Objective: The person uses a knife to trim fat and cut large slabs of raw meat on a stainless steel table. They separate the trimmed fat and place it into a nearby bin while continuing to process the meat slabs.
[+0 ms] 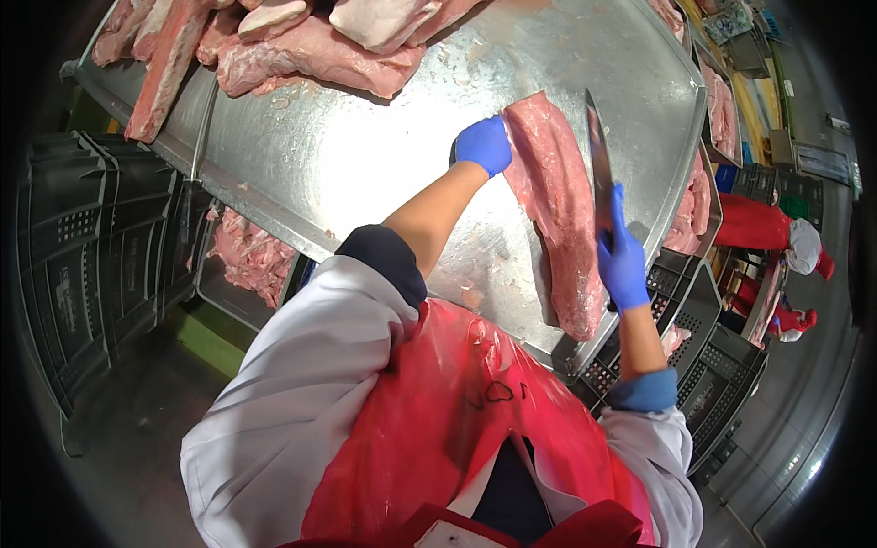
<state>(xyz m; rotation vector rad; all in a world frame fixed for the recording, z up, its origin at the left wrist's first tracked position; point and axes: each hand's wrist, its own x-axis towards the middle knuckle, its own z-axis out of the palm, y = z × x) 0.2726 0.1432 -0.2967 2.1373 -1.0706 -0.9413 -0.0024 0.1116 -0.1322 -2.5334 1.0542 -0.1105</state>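
Note:
A long pink pork loin [559, 196] lies lengthwise on the metal table [393, 173], its near end close to the table's front edge. My left hand [484, 148], in a blue glove, is closed at the loin's far left edge; the fingertips are hidden. In my right hand [623, 263], gloved in blue too, is a knife [597, 146] with a long blade. The blade points away from me, beside the loin's right side. My right index finger stretches along the knife.
Several large meat pieces [320, 59] are heaped at the table's far left. Below the left edge, a bin holds meat scraps [251, 260] beside stacked dark crates [91, 256]. More crates [703, 365] stand at right. Beyond them, people in red aprons [754, 222] work near other meat.

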